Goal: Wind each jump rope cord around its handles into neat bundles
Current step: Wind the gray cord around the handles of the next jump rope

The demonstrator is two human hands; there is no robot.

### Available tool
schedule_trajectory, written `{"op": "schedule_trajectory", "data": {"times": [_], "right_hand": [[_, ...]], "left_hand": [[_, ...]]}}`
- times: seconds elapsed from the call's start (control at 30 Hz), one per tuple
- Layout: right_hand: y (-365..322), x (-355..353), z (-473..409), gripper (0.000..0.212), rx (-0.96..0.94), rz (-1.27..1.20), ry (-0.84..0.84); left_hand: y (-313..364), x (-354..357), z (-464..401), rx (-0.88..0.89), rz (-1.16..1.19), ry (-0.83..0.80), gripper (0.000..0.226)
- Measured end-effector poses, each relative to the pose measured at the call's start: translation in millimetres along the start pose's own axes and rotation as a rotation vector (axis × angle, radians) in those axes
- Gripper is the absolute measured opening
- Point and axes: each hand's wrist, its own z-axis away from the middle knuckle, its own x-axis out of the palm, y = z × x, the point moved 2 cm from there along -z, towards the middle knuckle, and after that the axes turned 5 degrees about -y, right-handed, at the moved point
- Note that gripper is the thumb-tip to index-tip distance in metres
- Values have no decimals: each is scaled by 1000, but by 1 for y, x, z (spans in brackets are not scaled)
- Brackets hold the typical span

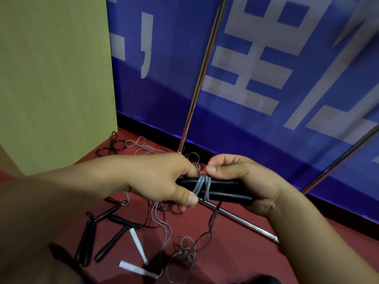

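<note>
Gripping two black handles [223,190] side by side, the right hand [246,179] and left hand [162,179] hold them; grey cord [203,186] wraps between both hands, the left thumb seemingly pinning it.

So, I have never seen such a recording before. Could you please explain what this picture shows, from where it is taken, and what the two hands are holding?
There is no machine here. The one picture comes from a camera worn on a person's head, looking down at their own hands.

The right hand grips a pair of black handles held side by side. A grey cord is wrapped around them in a few turns. The left hand pinches the cord at the wraps, thumb in front.

Below is a red floor. On it lie more black handles, two white handles and loose tangled cords, not yet wound. A metal pole lies on the floor too. Behind stands a blue banner with white characters.
</note>
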Motion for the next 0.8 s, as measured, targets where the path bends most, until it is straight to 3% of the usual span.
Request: {"op": "schedule_trajectory", "data": {"times": [0.27, 0.67, 0.8], "right_hand": [[8, 10, -5, 30, -66, -70, 102], [3, 0, 4, 20, 9, -168, 9], [2, -11, 1, 39, -8, -188, -77]], "left_hand": [[1, 3, 7, -63, 64, 28, 10], [14, 10, 6, 33, 131, -6, 9], [14, 12, 4, 97, 140, -33, 33]]}}
